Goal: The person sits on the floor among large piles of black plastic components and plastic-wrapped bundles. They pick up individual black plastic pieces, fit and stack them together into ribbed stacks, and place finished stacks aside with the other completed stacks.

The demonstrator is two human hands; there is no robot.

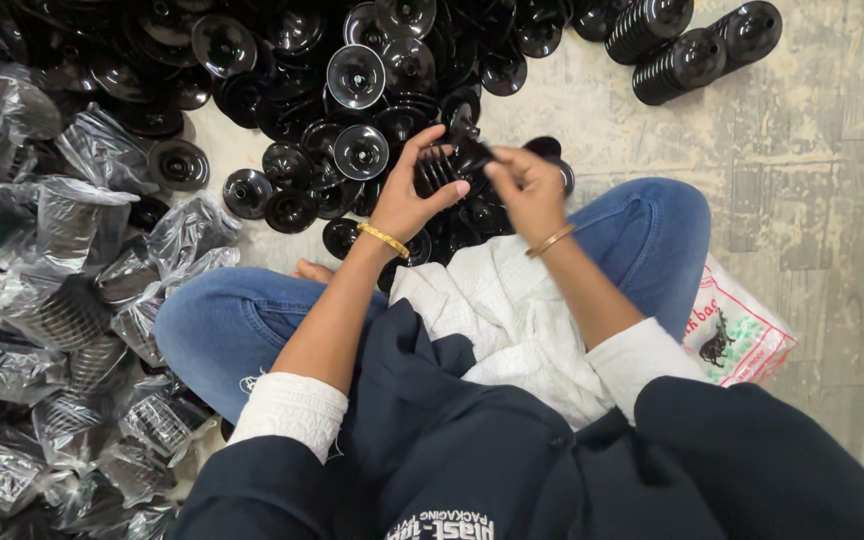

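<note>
Your left hand (414,192) curls round short stack of black discs (439,168), axis lying roughly sideways toward right hand (524,190); right fingertips pinch stack's near end; loose pile (352,90) just beyond, on floor

Loose black discs (357,75) in the floor pile look like glossy moulded plastic, same as the small stack (442,168) gripped between left hand (407,195) and right hand (524,192); each wrist has a shiny gold-coloured metal bangle (384,239). Bagged stacks (72,320) sit in clear crinkly plastic film, jeans (232,320) are matt blue denim, lap cloth (502,310) white textured fabric, floor (812,180) rough worn concrete
</note>
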